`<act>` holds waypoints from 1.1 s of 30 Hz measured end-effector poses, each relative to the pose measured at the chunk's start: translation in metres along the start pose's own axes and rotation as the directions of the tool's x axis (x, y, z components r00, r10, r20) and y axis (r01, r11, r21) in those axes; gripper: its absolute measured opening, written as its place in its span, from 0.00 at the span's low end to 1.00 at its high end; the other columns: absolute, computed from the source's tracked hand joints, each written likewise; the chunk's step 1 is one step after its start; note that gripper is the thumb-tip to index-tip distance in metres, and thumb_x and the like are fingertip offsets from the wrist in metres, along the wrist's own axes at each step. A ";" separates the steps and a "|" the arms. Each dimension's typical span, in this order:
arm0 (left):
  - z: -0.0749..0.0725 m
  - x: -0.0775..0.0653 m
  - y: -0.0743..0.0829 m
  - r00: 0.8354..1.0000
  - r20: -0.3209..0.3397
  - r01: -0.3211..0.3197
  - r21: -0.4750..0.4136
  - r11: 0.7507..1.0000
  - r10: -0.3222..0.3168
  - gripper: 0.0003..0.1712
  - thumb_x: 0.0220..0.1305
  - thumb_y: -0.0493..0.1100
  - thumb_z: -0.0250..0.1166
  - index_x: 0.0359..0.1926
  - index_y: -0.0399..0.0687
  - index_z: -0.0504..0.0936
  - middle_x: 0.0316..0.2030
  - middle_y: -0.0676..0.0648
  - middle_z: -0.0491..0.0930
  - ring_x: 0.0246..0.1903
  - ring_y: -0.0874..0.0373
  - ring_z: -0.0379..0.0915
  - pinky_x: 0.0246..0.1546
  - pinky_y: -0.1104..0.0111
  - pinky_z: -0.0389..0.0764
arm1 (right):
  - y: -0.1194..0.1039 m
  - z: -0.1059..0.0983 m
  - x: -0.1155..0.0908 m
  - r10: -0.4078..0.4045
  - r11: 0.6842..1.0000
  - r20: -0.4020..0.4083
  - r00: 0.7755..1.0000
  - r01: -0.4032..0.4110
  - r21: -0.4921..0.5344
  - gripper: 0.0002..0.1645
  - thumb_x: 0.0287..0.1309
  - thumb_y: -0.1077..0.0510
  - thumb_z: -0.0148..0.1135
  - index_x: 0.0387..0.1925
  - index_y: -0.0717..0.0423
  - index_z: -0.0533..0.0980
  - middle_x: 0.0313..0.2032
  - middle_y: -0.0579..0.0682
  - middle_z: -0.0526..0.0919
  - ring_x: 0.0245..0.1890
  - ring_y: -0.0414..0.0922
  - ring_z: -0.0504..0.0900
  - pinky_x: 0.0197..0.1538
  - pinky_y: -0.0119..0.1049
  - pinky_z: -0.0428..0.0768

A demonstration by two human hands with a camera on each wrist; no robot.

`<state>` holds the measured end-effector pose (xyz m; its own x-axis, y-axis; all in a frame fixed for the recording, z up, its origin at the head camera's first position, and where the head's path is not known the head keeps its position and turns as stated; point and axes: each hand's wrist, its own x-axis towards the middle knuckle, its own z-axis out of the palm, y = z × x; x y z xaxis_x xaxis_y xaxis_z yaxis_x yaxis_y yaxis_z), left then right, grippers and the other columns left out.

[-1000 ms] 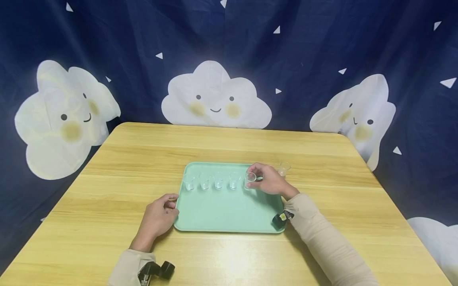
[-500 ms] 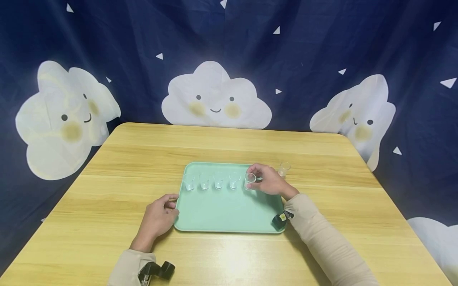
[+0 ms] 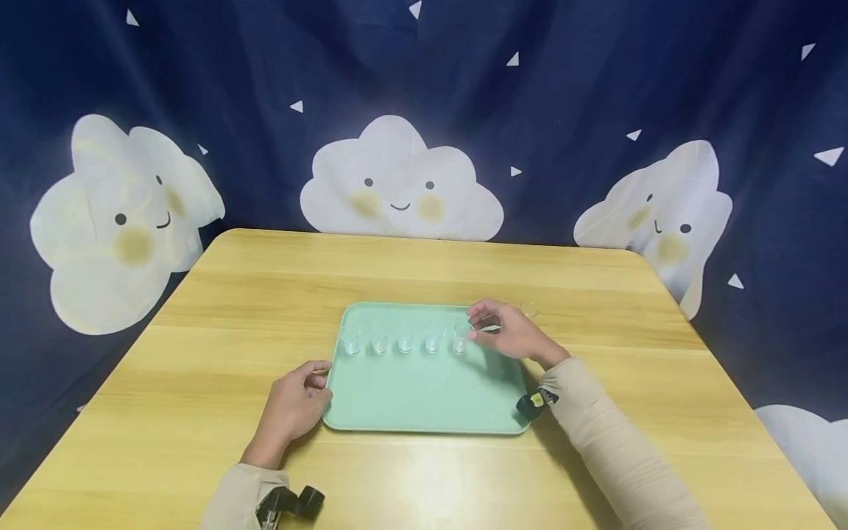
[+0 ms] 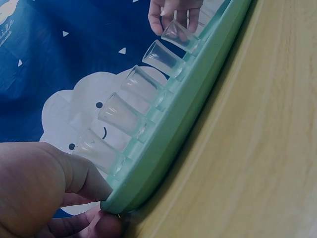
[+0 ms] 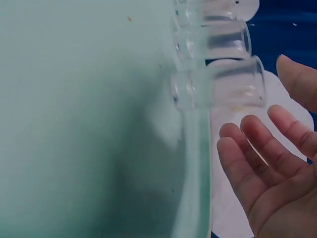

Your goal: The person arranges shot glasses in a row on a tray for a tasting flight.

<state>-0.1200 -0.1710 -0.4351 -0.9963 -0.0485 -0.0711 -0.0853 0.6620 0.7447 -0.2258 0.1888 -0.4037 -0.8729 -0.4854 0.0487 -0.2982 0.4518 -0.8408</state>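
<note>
Several small clear shot glasses (image 3: pixel 405 341) stand upright in a row along the far part of a mint-green tray (image 3: pixel 424 401). My left hand (image 3: pixel 289 405) holds the tray's left edge; in the left wrist view its thumb (image 4: pixel 86 181) lies at the rim with fingers curled below. Just right of the row's rightmost shot glass (image 5: pixel 228 87), my right hand (image 3: pixel 510 330) has its fingers spread and relaxed around nothing. The right wrist view shows a gap between that hand and the glass.
One more shot glass (image 3: pixel 529 308) stands on the wooden table (image 3: pixel 583 294) beyond the tray's far right corner, partly hidden by my right hand. A dark blue curtain (image 3: pixel 550 96) with cloud prints hangs behind the table.
My right hand has let go of the rightmost shot glass and drawn back a little to the right. That glass stays on the tray; the left hand has stayed put.
</note>
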 end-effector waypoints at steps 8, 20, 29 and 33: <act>-0.001 0.001 0.002 1.000 -0.002 0.012 0.006 1.000 -0.012 0.23 0.58 0.34 0.60 0.57 0.38 0.77 0.37 0.45 0.79 0.33 0.55 0.73 0.34 0.64 0.73 | 0.003 -0.021 -0.004 -0.052 0.998 -0.125 0.991 0.057 0.036 0.14 0.63 0.67 0.58 0.49 0.68 0.74 0.46 0.63 0.80 0.49 0.56 0.79 0.54 0.42 0.75; 0.000 0.001 0.002 1.000 0.000 0.008 0.004 1.000 -0.008 0.24 0.58 0.34 0.60 0.57 0.38 0.77 0.37 0.46 0.79 0.33 0.55 0.72 0.34 0.64 0.73 | 0.004 -0.047 -0.012 -0.080 0.991 -0.296 0.952 0.108 0.079 0.14 0.68 0.66 0.51 0.49 0.75 0.72 0.46 0.71 0.78 0.47 0.58 0.80 0.48 0.30 0.78; 0.000 0.001 0.003 1.000 0.002 0.007 0.004 1.000 -0.007 0.24 0.58 0.34 0.59 0.57 0.38 0.77 0.37 0.45 0.79 0.33 0.55 0.73 0.34 0.65 0.73 | 0.014 -0.058 -0.017 -0.014 0.998 -0.409 0.912 0.036 0.045 0.19 0.65 0.64 0.58 0.53 0.73 0.71 0.47 0.68 0.79 0.43 0.40 0.80 0.48 0.25 0.75; 0.000 0.000 0.003 1.000 0.002 0.012 0.003 1.000 -0.012 0.24 0.58 0.34 0.59 0.57 0.38 0.77 0.37 0.46 0.79 0.33 0.55 0.73 0.35 0.65 0.73 | 0.021 -0.062 -0.018 0.010 1.000 -0.432 0.902 0.001 0.026 0.21 0.65 0.64 0.58 0.55 0.73 0.70 0.49 0.69 0.78 0.48 0.46 0.79 0.53 0.30 0.74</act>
<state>-0.1207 -0.1695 -0.4327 -0.9951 -0.0552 -0.0817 -0.0977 0.6637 0.7416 -0.2399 0.2531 -0.3888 -0.9571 -0.1093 0.2685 -0.2890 0.4319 -0.8544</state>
